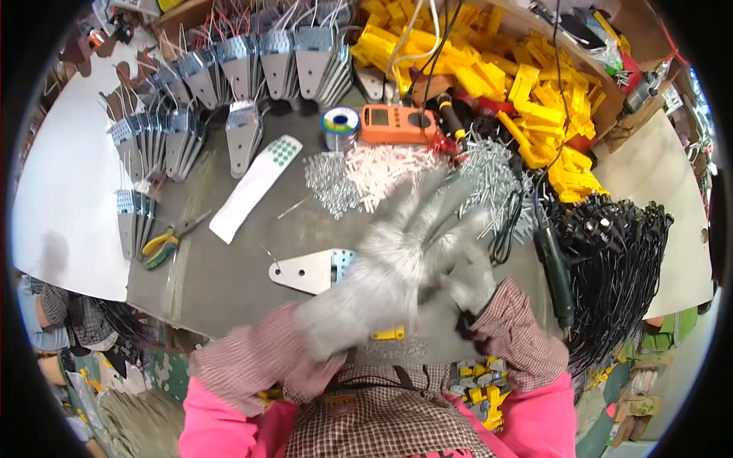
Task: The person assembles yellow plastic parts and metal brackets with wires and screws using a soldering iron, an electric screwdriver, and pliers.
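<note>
Both of my hands wear light grey gloves and are smeared by motion. My left hand [393, 256] reaches across the middle of the table, its fingers stretched toward the piles of white pieces [385, 169] and silver screws [489, 179]. Beside and partly behind it is my right hand [472, 281], with its fingers too blurred to read. Left of my left hand lies a tapered metal plate [301, 272] with holes and a bluish perforated end. Below the hands, near the table edge, is a small yellow piece [388, 333].
Tapered metal parts with wires [244, 137] stand in an arc at the back left. Pliers [168, 243], a white strip [256, 187], a solder spool [340, 128] and an orange meter [397, 124] lie around. Yellow plastic parts [527, 84] and black cables [611, 267] are heaped right.
</note>
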`<control>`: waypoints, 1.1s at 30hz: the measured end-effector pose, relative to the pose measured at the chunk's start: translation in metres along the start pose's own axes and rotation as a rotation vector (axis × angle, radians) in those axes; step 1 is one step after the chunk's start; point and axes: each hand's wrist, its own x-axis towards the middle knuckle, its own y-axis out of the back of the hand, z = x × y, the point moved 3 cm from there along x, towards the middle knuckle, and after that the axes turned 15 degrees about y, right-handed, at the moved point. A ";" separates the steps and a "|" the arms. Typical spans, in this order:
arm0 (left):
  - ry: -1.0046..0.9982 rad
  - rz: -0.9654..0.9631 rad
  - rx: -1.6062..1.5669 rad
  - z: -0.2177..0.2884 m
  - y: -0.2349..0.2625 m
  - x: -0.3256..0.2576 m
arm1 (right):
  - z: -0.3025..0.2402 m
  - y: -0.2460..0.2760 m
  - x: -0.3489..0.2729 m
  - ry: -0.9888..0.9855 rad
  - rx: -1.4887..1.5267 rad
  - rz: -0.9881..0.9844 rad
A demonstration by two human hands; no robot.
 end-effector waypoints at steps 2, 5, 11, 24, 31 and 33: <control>0.279 -0.127 -0.140 -0.045 -0.062 0.006 | 0.006 0.001 -0.004 -0.067 -0.216 0.000; 0.036 -0.111 0.053 -0.043 -0.055 0.018 | 0.019 0.021 0.003 0.146 -0.099 -0.023; 0.429 -0.296 0.202 -0.060 -0.074 0.073 | 0.046 0.029 0.041 0.052 -0.551 -0.095; 0.313 -0.221 -0.067 -0.085 -0.096 0.092 | 0.061 0.023 0.069 0.032 -0.540 0.028; 0.411 -0.308 -0.098 -0.096 -0.060 0.068 | 0.030 0.021 0.059 0.313 -0.422 0.120; 0.304 -0.372 -0.160 -0.075 -0.041 0.047 | 0.050 0.017 0.061 0.225 -0.451 0.067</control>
